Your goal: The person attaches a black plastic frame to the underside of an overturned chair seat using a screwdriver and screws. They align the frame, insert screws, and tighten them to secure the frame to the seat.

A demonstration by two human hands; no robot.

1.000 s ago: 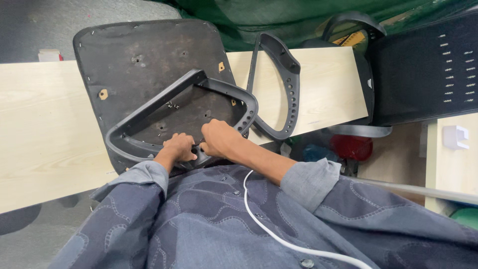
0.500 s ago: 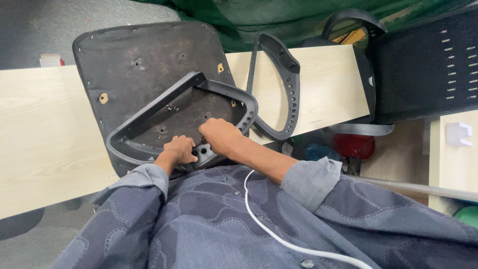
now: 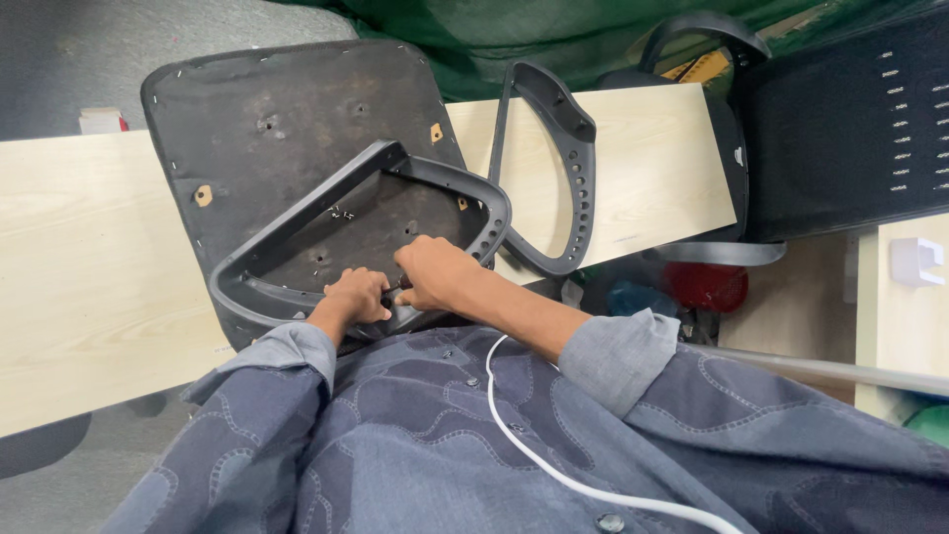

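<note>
Right hand nearer, small part hidden

seat: flat on bench, underside up
armrest: on seat, near edge
2nd armrest: on bench, just R of seat
hands: side by side at armrest's near end
backrest: far R, past bench end
</note>
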